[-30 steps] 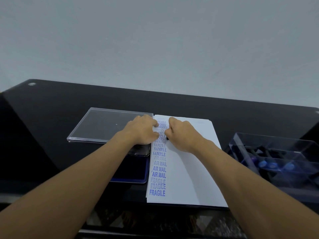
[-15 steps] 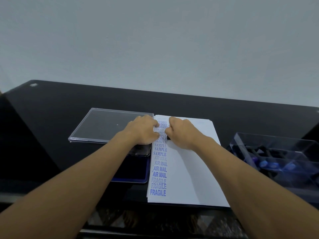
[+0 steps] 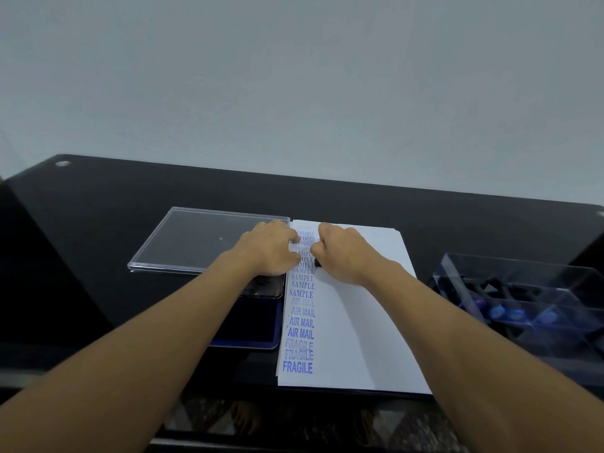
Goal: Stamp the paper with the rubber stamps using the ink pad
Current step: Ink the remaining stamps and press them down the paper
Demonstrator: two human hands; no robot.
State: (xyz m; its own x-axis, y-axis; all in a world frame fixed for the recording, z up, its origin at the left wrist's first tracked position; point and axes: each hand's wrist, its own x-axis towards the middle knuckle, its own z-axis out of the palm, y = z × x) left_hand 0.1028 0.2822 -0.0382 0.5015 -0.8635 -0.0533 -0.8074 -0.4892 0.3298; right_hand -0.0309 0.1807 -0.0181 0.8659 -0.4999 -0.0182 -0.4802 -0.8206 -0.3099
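One stamp (image 3: 316, 263), gripped by right hand (image 3: 343, 253), touches paper (image 3: 359, 322) beside curled left hand (image 3: 268, 248).

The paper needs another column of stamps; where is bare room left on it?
Free: the wide white strip of paper right of the printed column, from the right hand down to the near edge. Crowded: the printed left edge, and the top, where the left hand meets it by the stamp.
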